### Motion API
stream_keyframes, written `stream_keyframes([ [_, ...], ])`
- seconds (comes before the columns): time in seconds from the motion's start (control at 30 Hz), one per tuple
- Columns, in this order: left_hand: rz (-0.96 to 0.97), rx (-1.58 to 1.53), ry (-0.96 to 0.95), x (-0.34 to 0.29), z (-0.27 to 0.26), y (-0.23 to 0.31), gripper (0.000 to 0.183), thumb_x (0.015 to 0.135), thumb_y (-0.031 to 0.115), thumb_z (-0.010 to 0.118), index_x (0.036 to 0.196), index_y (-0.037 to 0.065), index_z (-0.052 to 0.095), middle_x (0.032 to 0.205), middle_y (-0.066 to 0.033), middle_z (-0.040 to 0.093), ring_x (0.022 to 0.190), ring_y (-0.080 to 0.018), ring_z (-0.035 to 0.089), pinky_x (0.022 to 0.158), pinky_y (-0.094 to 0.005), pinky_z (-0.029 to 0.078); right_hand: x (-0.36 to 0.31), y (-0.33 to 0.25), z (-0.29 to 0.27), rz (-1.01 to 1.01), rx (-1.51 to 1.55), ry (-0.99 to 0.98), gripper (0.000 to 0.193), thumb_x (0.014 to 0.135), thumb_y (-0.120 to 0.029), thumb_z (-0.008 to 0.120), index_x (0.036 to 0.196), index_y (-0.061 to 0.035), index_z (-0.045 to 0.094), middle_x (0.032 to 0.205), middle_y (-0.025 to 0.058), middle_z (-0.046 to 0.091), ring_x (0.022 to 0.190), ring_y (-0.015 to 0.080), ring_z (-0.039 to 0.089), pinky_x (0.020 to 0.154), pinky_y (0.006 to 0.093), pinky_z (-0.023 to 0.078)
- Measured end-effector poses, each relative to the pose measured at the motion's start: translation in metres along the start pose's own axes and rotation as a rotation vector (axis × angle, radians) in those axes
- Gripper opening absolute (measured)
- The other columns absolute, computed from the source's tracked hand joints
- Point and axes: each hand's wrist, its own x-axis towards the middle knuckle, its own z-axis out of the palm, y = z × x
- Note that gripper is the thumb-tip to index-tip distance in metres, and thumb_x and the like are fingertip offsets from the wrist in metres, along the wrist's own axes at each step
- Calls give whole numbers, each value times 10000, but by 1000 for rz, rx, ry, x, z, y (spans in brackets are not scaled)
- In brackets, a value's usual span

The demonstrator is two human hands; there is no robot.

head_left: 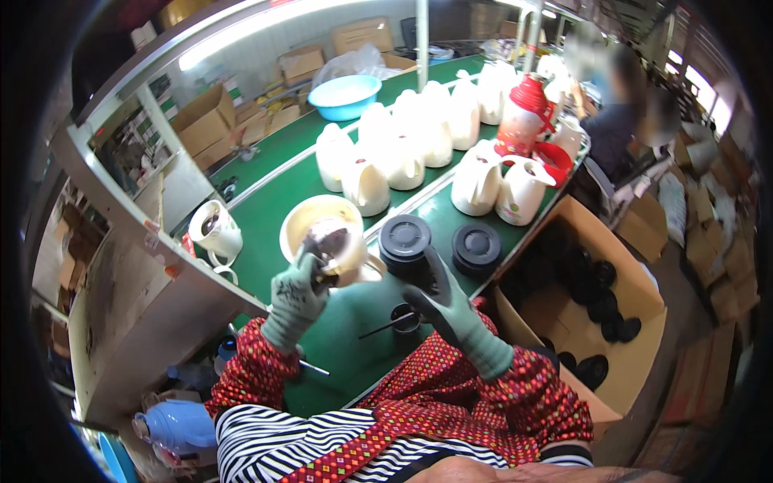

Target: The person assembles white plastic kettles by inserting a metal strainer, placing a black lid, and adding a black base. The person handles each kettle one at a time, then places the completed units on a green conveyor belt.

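Observation:
My left hand (298, 303), in a grey-green glove, is closed at the near side of a cream round container (287, 235). Its fingers hold something dark and pale, too blurred to name. A cream jug-like piece below the container is partly hidden. My right hand (456, 312), gloved alike, has thumb and fingers apart beside a black round lid (405, 234), with its fingertips at the lid's near right edge; whether they touch is unclear. A second black lid (476, 244) stands farther right. Below the right hand lies a small black cup (407, 320) with a thin dark rod (385, 326) across it.
Several white vacuum jugs (367, 187) stand on the green bench, with a red flask (525, 114) behind. A light-blue basin (345, 97) sits far back. At right is a cardboard box (636, 354) of black parts; at left, a white jug (216, 233). A person (613, 133) works far right.

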Motion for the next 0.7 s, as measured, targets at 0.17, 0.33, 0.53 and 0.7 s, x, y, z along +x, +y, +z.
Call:
stream_keyframes([
  [0.17, 301, -139, -174, -5, -2, 92, 289, 786, 142, 850, 972, 60, 644, 1389, -256, 642, 753, -380, 738, 643, -415, 596, 19, 22, -12, 139, 272, 57, 829, 907, -504, 812, 1476, 13, 504, 1308, 184, 669, 1180, 238, 643, 1032, 363, 520],
  [0.33, 588, -340, -269, -17, 25, 113, 533, 824, 173, 850, 1295, 55, 629, 1521, -259, 540, 746, -308, 751, 627, -355, 608, -58, -7, -67, 401, 435, 168, 458, 957, -236, 800, 1320, 1, 651, 1056, 99, 740, 858, 155, 739, 662, 291, 603],
  [0.53, -582, -1219, -346, -33, 76, 80, 699, 955, 40, 715, 1563, 6, 370, 1559, -229, 482, 970, -203, 720, 794, -302, 591, -126, -7, -135, 310, 519, 184, 573, 938, -234, 792, 1401, 40, 595, 1281, 105, 708, 1129, 183, 683, 1000, 345, 548],
  [0.7, 103, -1366, -839, -72, 163, 50, 518, 1031, 148, 678, 1519, 51, 533, 1503, -124, 582, 1407, -231, 516, 1185, -437, 407, -114, -20, -150, 432, 561, 64, 613, 854, -189, 825, 1372, 39, 591, 1220, 87, 710, 1098, 194, 683, 997, 349, 538],
])
